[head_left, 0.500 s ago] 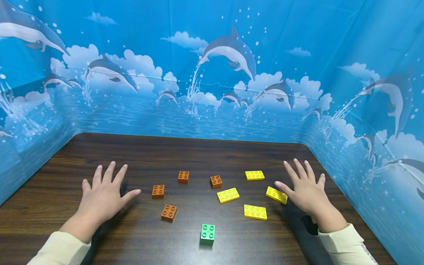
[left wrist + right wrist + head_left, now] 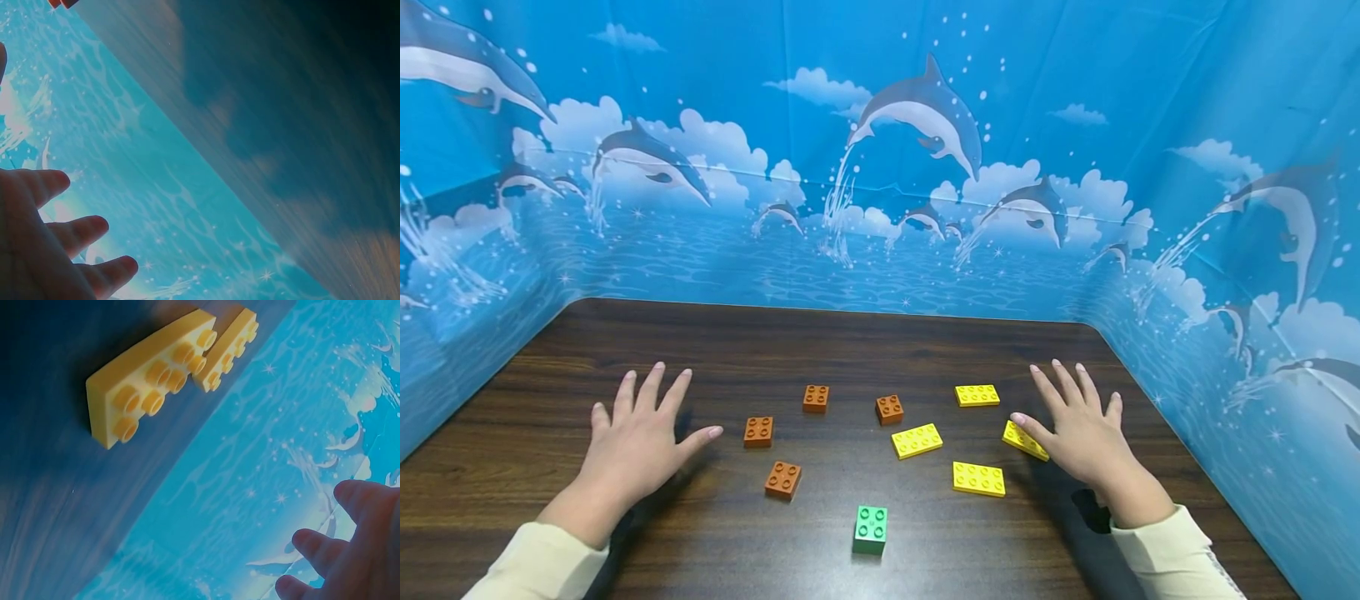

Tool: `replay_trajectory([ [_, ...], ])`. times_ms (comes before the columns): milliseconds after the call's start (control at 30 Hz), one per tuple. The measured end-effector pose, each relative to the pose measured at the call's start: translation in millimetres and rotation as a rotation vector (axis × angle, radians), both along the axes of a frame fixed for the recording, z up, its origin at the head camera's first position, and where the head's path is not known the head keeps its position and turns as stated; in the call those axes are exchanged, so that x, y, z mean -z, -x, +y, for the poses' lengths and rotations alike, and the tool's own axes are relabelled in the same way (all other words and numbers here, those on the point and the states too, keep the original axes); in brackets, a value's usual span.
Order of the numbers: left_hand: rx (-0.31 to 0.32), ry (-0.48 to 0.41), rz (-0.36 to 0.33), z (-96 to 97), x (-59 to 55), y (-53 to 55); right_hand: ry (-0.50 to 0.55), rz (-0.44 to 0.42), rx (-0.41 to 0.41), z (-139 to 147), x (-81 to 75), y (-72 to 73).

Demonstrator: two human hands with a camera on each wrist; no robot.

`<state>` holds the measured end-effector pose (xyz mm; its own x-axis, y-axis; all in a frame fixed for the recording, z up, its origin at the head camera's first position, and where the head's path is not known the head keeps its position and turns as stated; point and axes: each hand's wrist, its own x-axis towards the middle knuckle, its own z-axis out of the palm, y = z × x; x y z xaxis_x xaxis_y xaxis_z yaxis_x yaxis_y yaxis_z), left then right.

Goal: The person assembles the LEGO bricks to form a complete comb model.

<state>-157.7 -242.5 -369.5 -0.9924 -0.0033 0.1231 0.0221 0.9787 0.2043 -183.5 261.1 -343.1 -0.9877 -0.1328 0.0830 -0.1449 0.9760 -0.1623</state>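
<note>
My left hand [image 2: 632,450] hovers over the table's left side, fingers straight and spread, holding nothing. Closest to it is an orange-brown toy brick [image 2: 758,432]; more bricks of that colour [image 2: 783,480] lie around it. On the right, my right hand [image 2: 1086,437] is also spread and holds nothing. Its thumb covers part of a yellow flat brick [image 2: 1027,440] in the head view. In the right wrist view, that yellow brick [image 2: 150,375] lies on the table, apart from the fingers. Other yellow bricks [image 2: 978,479] lie left of the right hand. A green brick [image 2: 870,530] stands at the front middle.
The dark wooden table [image 2: 715,550] has rounded far corners. A blue curtain [image 2: 737,250] printed with dolphins and clouds encloses its back and both sides. A dark object [image 2: 1091,510] shows beneath the right wrist.
My right hand has shifted slightly left, covering a bit more of the nearest yellow brick. The left hand has moved only a little to the right. The bricks stay where they were.
</note>
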Motion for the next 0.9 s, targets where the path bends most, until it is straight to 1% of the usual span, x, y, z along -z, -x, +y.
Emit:
replay_trajectory([
  [467, 0.055, -0.030, 0.020, 14.3, -9.8, -4.1, 0.038, 0.031, -0.076, -19.4, 3.5, -7.1],
  [733, 0.092, -0.052, 0.059, 23.0, -13.4, -8.0, 0.079, 0.043, -0.132, -33.2, 6.6, -13.8],
  [800, 0.109, -0.069, 0.062, 25.3, -14.5, -9.3, 0.102, 0.042, -0.151, -37.5, 6.3, -16.3],
  [900, 0.140, -0.119, 0.063, 29.1, -16.4, -10.7, 0.147, 0.028, -0.181, -44.1, 5.6, -19.8],
])
